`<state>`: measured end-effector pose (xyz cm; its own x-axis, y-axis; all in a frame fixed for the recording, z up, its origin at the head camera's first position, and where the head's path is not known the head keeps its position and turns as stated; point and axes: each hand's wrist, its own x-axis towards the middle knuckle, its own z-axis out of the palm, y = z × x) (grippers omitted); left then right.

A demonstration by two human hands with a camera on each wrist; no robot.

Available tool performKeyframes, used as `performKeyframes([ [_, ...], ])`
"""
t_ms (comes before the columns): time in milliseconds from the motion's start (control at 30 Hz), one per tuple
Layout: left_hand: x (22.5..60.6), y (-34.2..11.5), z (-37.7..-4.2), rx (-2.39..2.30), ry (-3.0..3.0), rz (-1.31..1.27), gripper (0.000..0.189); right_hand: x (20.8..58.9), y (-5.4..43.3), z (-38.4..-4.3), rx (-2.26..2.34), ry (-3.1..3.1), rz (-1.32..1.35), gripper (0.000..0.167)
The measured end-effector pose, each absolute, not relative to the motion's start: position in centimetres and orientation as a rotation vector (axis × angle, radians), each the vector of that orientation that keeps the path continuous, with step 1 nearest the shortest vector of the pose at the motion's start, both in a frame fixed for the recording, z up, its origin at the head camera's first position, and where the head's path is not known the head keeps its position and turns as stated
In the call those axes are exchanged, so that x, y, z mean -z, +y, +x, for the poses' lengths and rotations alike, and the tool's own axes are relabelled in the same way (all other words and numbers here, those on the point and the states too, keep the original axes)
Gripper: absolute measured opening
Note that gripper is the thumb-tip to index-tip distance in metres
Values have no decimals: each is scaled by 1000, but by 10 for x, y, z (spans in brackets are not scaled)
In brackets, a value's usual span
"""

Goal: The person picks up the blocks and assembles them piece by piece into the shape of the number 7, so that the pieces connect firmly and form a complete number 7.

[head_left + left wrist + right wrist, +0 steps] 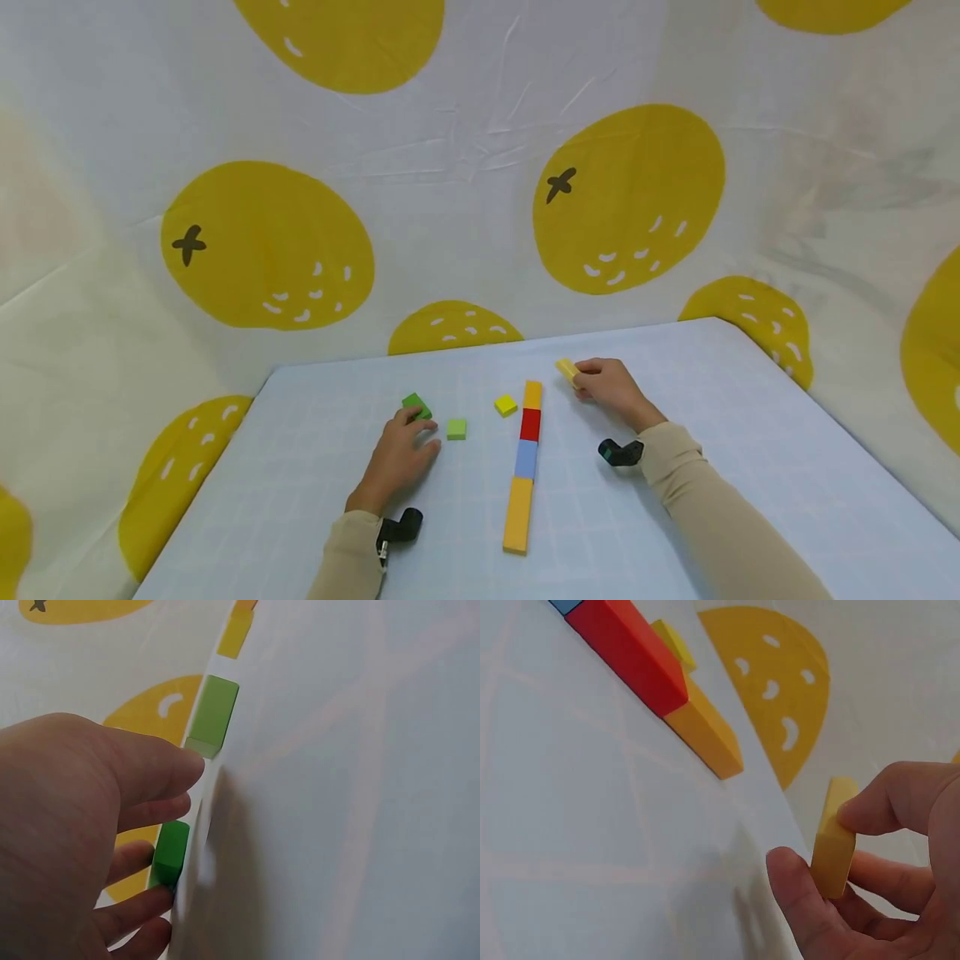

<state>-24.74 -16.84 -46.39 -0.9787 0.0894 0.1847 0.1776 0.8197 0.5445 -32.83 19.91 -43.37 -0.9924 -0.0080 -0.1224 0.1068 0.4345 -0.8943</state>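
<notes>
My right hand [611, 387] pinches a pale yellow block [834, 840] between thumb and fingers, at the far right of the row of blocks. In the head view the row runs away from me: a long orange block [517, 517], a blue block [526, 460], a red block [530, 425] and a shorter orange block [532, 394] at the far end. On the left, my left hand [401, 458] reaches over the table with loosely bent fingers by a dark green block [172, 847]. Whether they touch it I cannot tell. Right of that hand lies a light green block [456, 429].
A small bright yellow block [506, 406] lies just left of the row's far end. All this stands on a table with a pale cloth [262, 500]. Behind it hangs a white curtain [450, 208] printed with big yellow fruit shapes.
</notes>
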Motion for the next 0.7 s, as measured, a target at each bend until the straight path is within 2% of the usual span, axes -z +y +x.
performKeyframes([
  [700, 473, -172, -247, 936, -2801, -254, 25, 433, 174, -336, 1729, 2457, -40, 42],
])
